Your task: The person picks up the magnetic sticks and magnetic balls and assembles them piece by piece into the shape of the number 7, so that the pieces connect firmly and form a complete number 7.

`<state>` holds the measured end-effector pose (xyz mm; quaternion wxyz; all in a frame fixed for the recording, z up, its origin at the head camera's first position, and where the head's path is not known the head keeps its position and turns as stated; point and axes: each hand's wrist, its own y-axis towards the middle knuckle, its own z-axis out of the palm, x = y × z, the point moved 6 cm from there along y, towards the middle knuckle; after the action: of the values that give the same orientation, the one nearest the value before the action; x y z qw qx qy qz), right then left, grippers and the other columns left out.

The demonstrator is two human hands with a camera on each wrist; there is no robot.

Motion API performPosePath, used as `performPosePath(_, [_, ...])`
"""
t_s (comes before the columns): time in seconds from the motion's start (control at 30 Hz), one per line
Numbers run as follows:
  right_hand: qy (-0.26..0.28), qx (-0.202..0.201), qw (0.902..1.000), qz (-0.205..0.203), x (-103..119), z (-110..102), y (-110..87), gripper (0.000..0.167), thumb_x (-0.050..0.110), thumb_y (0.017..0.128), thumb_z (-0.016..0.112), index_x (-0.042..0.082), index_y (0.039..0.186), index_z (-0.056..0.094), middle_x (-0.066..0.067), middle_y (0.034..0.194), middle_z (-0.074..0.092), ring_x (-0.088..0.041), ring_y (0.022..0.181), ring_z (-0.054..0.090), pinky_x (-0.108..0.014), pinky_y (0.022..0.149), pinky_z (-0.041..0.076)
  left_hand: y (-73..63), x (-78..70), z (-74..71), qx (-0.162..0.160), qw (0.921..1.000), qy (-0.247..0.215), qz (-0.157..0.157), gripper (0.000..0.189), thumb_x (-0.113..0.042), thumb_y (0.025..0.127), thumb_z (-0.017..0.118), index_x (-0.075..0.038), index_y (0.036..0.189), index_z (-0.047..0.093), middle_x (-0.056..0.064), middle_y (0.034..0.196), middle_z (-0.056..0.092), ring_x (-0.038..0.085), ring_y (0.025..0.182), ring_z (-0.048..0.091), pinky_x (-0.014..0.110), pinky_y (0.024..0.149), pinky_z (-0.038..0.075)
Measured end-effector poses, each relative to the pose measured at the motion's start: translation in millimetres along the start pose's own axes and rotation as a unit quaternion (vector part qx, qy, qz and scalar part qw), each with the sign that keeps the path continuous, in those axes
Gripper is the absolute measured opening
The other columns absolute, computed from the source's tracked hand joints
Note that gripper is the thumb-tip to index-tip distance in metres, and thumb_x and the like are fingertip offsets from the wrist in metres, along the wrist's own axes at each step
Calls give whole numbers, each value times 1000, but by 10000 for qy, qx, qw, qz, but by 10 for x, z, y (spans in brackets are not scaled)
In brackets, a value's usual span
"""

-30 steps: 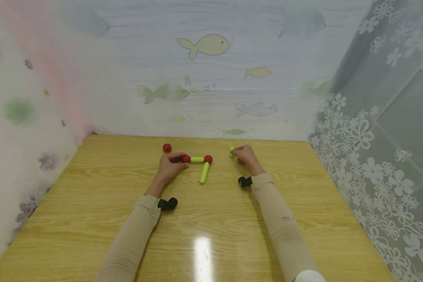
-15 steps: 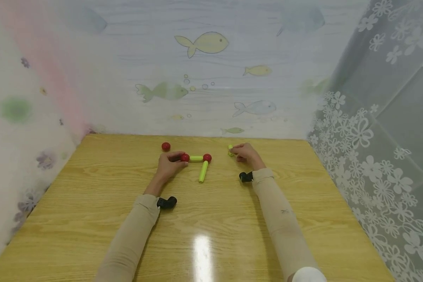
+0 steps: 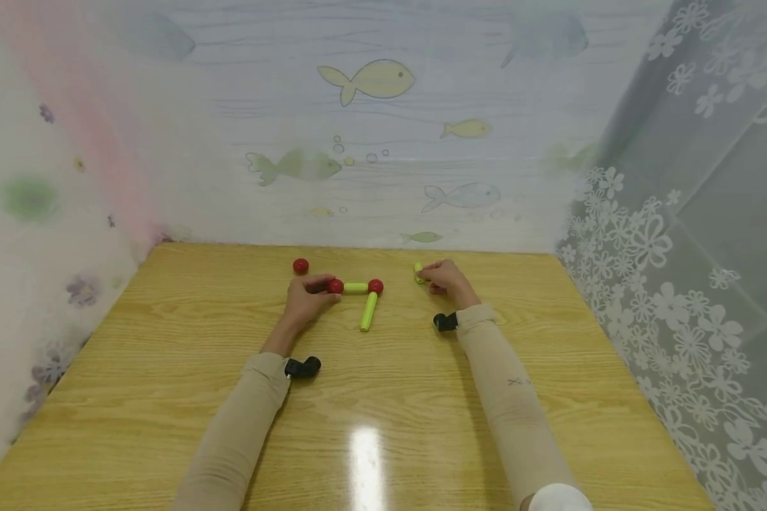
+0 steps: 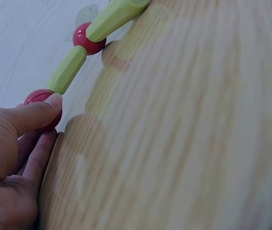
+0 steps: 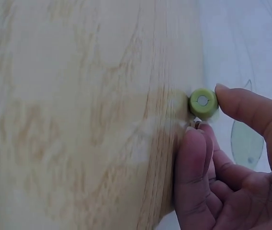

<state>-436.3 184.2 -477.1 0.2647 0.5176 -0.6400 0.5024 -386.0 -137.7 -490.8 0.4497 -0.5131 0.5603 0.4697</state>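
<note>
My left hand (image 3: 305, 301) pinches a red ball (image 3: 335, 286) between thumb and fingers, at one end of a joined toy piece. From that ball a short yellow-green stick (image 3: 356, 288) leads to a second red ball (image 3: 375, 286). A longer yellow-green stick (image 3: 368, 312) slants from there toward the front. Over to the right, my right hand (image 3: 446, 277) holds a loose yellow-green magnetic stick (image 5: 203, 103) low at the tabletop. Its round end with a silver disc faces the right wrist camera, thumb on one side and fingertips below.
Another red ball (image 3: 301, 266) lies by itself near the back edge of the wooden table (image 3: 383, 397), behind my left hand. A fish-patterned curtain (image 3: 383, 177) hangs right behind the table. Black wrist cameras (image 3: 303, 367) stick out from both sleeves.
My right wrist has turned slightly, its fingers staying at the loose stick. The left hand and the joined piece keep their places.
</note>
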Motion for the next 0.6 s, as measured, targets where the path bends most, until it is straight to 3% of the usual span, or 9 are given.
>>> performPosePath(0.1, [6,-29,10000,-8,-4,0,-10,42,21,99,68,0,135,59,2,76,53,-7,54,43,-19,58,48,-13,-1,3,-10,10000,-1,-3,47,2,82,83,3,127,69,24,129,66,35,120,64,25,94,56])
performPosePath(0.27, [-15,-102,9999,6,-11,0,-33,43,20,98,68,0,135,60,-1,93,56,-6,57,48,-18,57,48,-35,-2,10,-8,9999,-113,-29,49,3,82,83,4,128,68,25,129,66,34,121,63,24,94,56])
performPosePath(0.6, [43,-163,9998,-114,-39,3,-65,42,19,100,66,-2,136,59,-3,98,58,-7,65,51,-17,60,49,-69,-16,18,17,9998,-218,-12,50,6,81,82,4,129,67,25,129,65,33,121,62,21,91,56])
